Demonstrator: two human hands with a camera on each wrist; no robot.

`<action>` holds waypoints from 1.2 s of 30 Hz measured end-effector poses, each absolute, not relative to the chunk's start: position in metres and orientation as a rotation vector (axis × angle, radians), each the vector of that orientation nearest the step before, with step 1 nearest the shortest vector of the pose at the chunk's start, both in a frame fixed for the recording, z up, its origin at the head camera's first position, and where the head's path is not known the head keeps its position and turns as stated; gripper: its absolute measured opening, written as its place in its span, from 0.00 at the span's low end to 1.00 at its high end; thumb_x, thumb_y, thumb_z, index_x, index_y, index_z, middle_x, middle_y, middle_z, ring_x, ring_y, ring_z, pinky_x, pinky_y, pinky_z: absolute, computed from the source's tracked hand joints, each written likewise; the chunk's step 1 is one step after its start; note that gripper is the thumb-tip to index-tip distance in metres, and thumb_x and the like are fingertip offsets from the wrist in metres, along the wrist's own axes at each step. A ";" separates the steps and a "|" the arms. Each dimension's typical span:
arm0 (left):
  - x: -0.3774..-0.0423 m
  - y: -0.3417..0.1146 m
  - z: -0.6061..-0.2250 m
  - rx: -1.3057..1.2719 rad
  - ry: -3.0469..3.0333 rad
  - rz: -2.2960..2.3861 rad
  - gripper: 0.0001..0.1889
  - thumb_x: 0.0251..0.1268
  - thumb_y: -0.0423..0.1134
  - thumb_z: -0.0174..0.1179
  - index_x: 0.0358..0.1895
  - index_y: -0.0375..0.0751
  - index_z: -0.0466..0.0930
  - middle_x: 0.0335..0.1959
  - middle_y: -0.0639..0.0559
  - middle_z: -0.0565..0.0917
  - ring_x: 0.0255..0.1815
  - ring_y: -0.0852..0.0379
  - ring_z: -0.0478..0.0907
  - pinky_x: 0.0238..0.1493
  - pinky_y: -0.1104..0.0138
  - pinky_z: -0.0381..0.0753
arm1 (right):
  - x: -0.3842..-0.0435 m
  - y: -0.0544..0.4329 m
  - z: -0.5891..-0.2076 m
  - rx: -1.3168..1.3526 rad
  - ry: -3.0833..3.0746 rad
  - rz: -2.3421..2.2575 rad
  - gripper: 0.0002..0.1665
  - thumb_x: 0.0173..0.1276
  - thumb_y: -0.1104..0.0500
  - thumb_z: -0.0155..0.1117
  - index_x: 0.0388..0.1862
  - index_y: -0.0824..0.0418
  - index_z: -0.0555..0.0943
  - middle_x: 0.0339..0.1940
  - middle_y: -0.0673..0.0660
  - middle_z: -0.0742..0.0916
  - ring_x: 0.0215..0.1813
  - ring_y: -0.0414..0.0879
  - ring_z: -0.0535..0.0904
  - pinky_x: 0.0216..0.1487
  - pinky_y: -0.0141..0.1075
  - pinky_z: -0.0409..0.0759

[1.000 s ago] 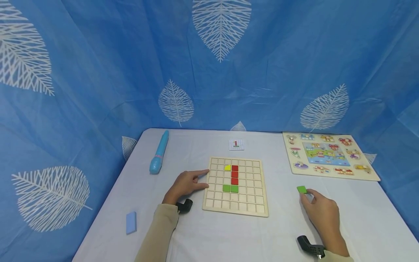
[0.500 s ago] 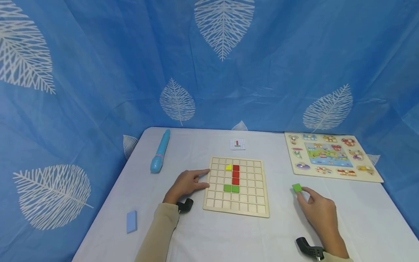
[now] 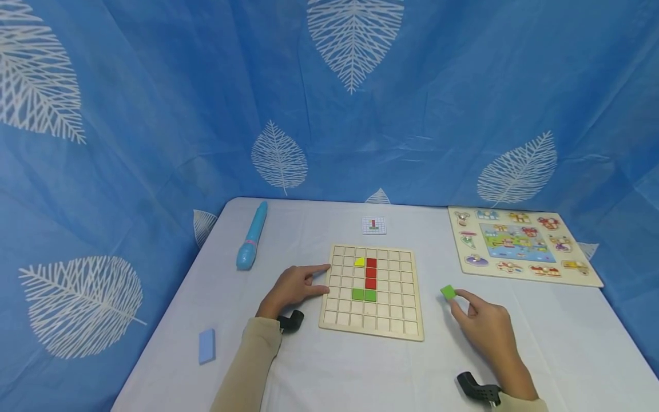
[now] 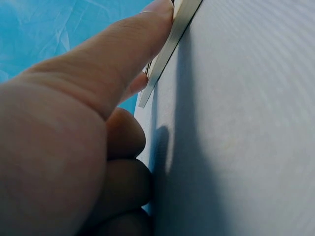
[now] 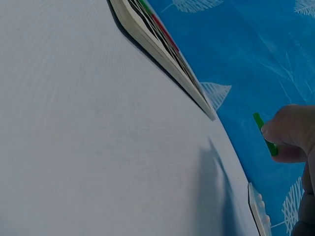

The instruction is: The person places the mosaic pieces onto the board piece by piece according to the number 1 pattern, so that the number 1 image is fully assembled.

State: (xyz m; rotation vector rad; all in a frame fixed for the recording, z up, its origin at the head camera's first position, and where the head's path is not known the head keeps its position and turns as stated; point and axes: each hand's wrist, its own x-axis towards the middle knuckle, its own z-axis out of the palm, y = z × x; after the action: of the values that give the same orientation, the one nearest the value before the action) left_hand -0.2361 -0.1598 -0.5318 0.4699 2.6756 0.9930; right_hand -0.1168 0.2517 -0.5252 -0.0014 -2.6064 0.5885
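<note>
A wooden grid board (image 3: pixel 391 326) lies mid-table. Set in its cells are a yellow piece (image 3: pixel 359 262) with a slanted or curved side, a column of red squares (image 3: pixel 370 273) and two green squares (image 3: pixel 364 294) side by side. My left hand (image 3: pixel 292 288) touches the board's left edge with thumb and index fingertip; in the left wrist view the thumb (image 4: pixel 113 54) lies against that edge. My right hand (image 3: pixel 484 323) pinches a loose green square tile (image 3: pixel 448 292) between thumb and index finger, above the table right of the board. The right wrist view shows this tile (image 5: pixel 266 135) edge-on.
Behind the board lies a small pattern card (image 3: pixel 373 225). A wooden knob puzzle (image 3: pixel 520 246) sits at the back right. To the left are a blue microphone-shaped toy (image 3: pixel 251 237) and a light blue block (image 3: pixel 206 346). A blue leaf-print curtain (image 3: pixel 329 114) hangs behind the table.
My right hand has moved left with the green square tile, closer to the board. The left hand stays at the board's left edge. The view has shifted slightly.
</note>
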 end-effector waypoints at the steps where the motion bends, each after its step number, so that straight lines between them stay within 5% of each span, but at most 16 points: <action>1: -0.236 -0.160 -0.532 0.470 2.675 0.992 0.34 0.58 0.55 0.75 0.70 0.61 0.78 0.16 0.58 0.66 0.19 0.61 0.60 0.23 0.67 0.60 | -0.117 0.250 -0.525 0.010 -2.609 0.592 0.17 0.58 0.61 0.78 0.45 0.65 0.89 0.09 0.42 0.65 0.15 0.39 0.57 0.18 0.34 0.55; 36: -0.236 -0.159 -0.532 0.456 2.670 1.011 0.34 0.57 0.54 0.76 0.69 0.62 0.78 0.16 0.58 0.65 0.18 0.61 0.59 0.22 0.68 0.59 | -0.150 0.200 -0.522 0.530 -2.737 0.690 0.14 0.62 0.55 0.75 0.46 0.57 0.90 0.10 0.34 0.62 0.16 0.29 0.54 0.20 0.30 0.56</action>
State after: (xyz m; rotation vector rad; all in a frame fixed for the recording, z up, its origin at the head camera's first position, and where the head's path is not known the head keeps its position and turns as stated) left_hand -0.2356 -0.1590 -0.5317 0.4558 2.6701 1.0108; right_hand -0.1499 0.1997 -0.5224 0.5297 -2.7372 0.6897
